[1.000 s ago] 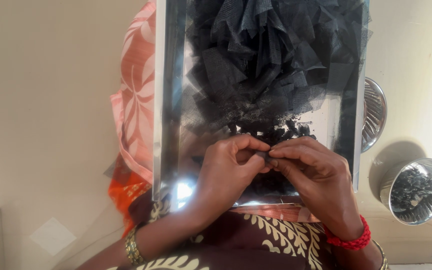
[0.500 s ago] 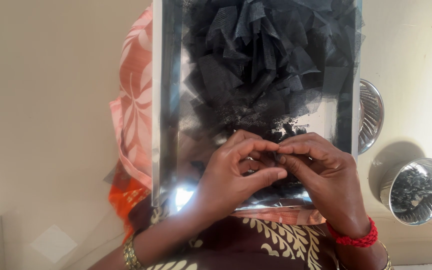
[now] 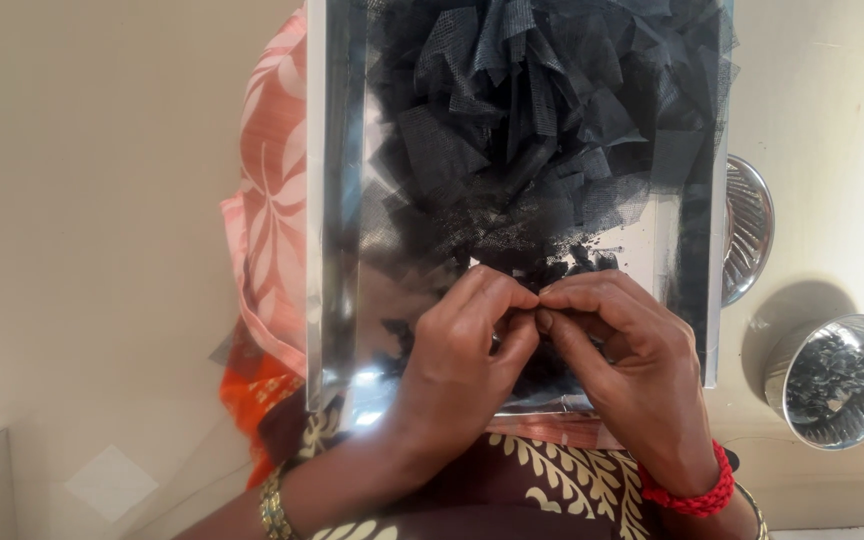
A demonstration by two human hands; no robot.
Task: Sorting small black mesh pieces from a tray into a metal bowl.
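Where fingers (image 3: 524,298) of both hands meet, tiny black piece pinched, barely visible

1. Glossy, mirror-bright metal tray (image 3: 337,200).
2. Matt black mesh cloth pieces (image 3: 542,120), open weave, rough-edged.
3. Ribbed shiny steel bowl (image 3: 837,380).
4. Smooth matt beige floor (image 3: 102,200).
5. Red braided thread bracelet (image 3: 692,495).

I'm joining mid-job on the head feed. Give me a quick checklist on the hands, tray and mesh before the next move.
1. Left hand and right hand meet fingertip to fingertip over the tray: ok.
2. What they pinch: cannot tell, hidden by the fingers.
3. Black mesh pieces heaped in the steel tray: ok.
4. Tray rests on the lap: ok.
5. Steel cup with dark bits stands upright to the right: ok.
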